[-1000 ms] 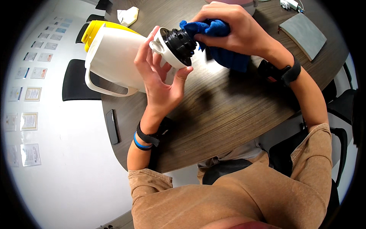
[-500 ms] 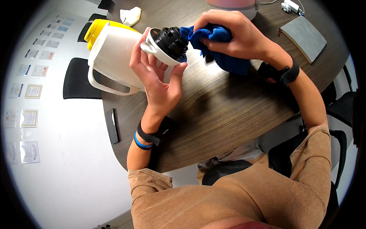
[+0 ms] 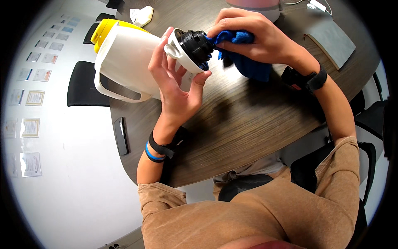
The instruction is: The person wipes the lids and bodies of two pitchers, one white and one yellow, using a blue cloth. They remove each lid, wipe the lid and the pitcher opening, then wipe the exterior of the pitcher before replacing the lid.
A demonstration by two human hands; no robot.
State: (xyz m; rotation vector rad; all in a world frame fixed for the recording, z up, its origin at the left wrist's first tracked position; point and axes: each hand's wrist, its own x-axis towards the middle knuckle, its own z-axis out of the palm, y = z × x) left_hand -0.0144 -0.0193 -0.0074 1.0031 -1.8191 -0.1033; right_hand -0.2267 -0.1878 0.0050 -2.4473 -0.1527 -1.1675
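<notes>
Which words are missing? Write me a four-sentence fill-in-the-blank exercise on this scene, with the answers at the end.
1. The left hand holds a white-rimmed lid whose ribbed middle is coloured ____.
2. The right hand grips a cloth coloured ____.
3. The container partly hidden by the white pitcher is coloured ____.
4. The grey notebook lies on the table toward the person's ____ side.

Missing words: black; blue; yellow; right.
</notes>
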